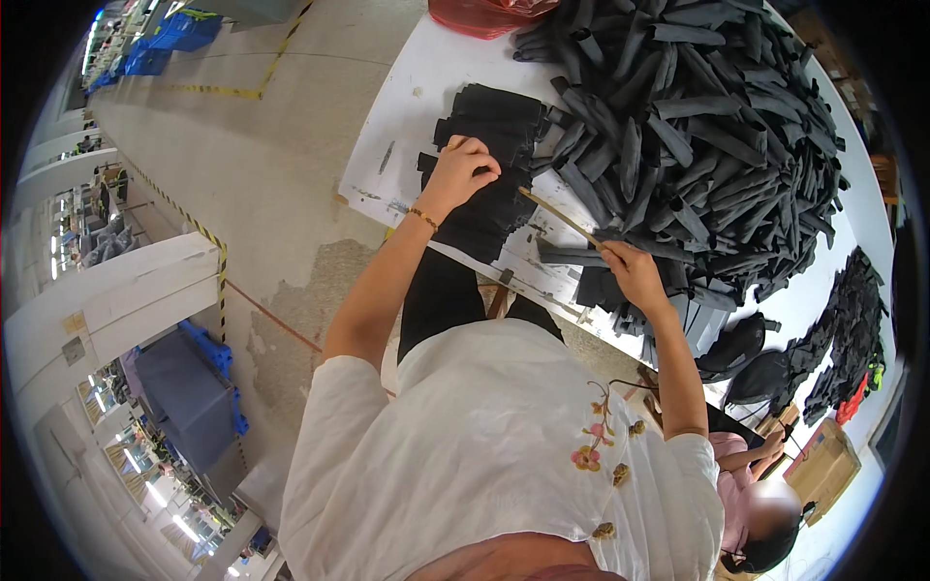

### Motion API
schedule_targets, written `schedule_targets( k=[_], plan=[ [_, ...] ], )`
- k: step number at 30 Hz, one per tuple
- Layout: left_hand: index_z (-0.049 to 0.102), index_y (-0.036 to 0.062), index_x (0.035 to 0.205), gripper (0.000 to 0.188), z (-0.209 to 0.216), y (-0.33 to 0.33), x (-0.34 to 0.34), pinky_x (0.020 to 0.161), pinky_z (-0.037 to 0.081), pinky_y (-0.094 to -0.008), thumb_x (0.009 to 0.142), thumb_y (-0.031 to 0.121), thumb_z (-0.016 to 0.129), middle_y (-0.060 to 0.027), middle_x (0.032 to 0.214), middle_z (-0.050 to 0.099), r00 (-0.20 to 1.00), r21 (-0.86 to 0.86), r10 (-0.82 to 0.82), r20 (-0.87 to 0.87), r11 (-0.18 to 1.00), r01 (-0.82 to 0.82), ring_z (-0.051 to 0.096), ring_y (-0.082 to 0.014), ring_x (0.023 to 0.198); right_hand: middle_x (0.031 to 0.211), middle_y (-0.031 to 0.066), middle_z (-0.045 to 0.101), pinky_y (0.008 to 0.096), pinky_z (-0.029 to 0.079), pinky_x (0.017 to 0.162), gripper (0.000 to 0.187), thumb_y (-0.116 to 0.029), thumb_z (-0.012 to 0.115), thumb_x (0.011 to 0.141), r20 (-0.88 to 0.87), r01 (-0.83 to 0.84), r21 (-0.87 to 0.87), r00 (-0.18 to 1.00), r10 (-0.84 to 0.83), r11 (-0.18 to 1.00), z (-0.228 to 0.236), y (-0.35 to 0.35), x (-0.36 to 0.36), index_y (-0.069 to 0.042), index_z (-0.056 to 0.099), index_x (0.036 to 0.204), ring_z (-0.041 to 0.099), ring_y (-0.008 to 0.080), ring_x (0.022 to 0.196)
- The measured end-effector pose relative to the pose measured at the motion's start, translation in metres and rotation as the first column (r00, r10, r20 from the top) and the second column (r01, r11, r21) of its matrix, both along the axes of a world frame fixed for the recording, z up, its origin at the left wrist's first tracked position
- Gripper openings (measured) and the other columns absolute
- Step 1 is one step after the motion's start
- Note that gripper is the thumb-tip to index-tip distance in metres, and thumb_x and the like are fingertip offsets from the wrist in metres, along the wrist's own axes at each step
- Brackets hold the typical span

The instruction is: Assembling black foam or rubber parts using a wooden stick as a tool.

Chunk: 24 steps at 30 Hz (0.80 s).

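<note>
My left hand [465, 172] is over a layered spread of flat black pieces [484, 213] at the table's near edge. Its fingers are bent and drawn together. Whatever lies between them, if anything, is too small to make out. My right hand [630, 271] grips one end of a thin tan stick [567, 218]. The stick slants up and left, its far tip at the right edge of the black pieces, close to my left hand. Whether that tip touches them I cannot tell. Just left of my right hand lies a dark tube-like piece [570, 256].
A large heap of dark grey tubular pieces [697, 145] covers much of the white table [387, 126]. A red plastic bag [484, 15] sits at the far edge. Another person [741, 474] works at lower right, near a cardboard box [823, 463] and more black pieces [843, 339].
</note>
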<state>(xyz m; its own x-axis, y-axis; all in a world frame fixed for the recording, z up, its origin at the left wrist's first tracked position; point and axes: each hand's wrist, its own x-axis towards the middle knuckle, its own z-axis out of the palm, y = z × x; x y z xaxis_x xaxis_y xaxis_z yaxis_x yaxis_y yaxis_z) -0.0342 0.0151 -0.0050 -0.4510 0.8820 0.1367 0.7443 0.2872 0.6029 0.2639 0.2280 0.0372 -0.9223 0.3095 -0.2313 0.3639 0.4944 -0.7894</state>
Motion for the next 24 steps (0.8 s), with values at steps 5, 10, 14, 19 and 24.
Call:
schedule_targets(
  k=[5,10,14,19,24],
  plan=[
    [0.069,0.0190,0.075,0.009,0.013,0.005,0.002,0.080,0.042,-0.0371,0.069,0.017,0.075,0.0036,0.089,0.056,0.999,0.017,-0.036,-0.026,0.999,0.036,0.049,-0.0223,0.097,0.088,0.0197,0.065,0.0366,0.049,0.069,0.021,-0.015,0.060,0.090,-0.080,-0.025,0.005,0.996,0.025,1.000,-0.015,-0.005,-0.017,0.001,0.065,0.102,0.063,0.0350,0.076],
    [0.066,0.0173,0.081,0.021,0.055,0.030,0.062,0.095,0.034,-0.0448,0.065,0.023,0.077,-0.0016,0.107,0.054,0.992,0.214,0.001,-0.128,0.976,0.026,0.045,-0.0269,0.115,0.074,0.0182,0.062,0.0311,0.047,0.060,0.021,-0.011,0.060,0.090,-0.060,0.100,-0.167,0.992,-0.111,0.981,-0.016,-0.044,-0.063,0.001,0.063,0.107,0.058,0.0236,0.062],
    [0.054,0.0069,0.115,0.041,0.047,0.016,0.067,0.094,0.043,-0.0445,0.081,0.020,0.072,-0.0111,0.113,0.053,0.536,0.350,0.208,0.818,0.560,-0.751,0.052,-0.0275,0.109,0.069,0.0153,0.059,0.0299,0.046,0.058,0.022,-0.009,0.060,0.091,-0.087,0.150,-0.426,0.975,-0.206,0.892,-0.028,-0.074,-0.065,0.003,0.060,0.109,0.053,0.0151,0.060],
    [0.061,0.0037,0.099,0.023,0.020,0.020,0.104,0.082,0.054,-0.0424,0.090,0.024,0.066,-0.0076,0.078,0.062,-0.312,-0.145,-0.284,0.907,0.484,-0.863,0.063,-0.0238,0.076,0.074,0.0256,0.059,0.0379,0.046,0.058,0.017,-0.003,0.057,0.088,-0.218,0.177,-0.162,0.953,-0.210,0.971,-0.020,-0.116,-0.072,0.004,0.060,0.103,0.059,0.0393,0.064],
    [0.063,0.0022,0.092,0.022,0.038,0.019,0.087,0.057,0.053,-0.0344,0.086,0.022,0.071,-0.0072,0.073,0.062,-0.229,-0.166,-0.141,0.963,0.359,-0.919,0.059,-0.0181,0.059,0.072,0.0281,0.056,0.0455,0.044,0.055,0.012,-0.009,0.056,0.092,-0.158,0.239,-0.082,0.956,-0.249,0.968,-0.008,-0.143,-0.056,0.002,0.057,0.086,0.058,0.0461,0.069]
  ],
)
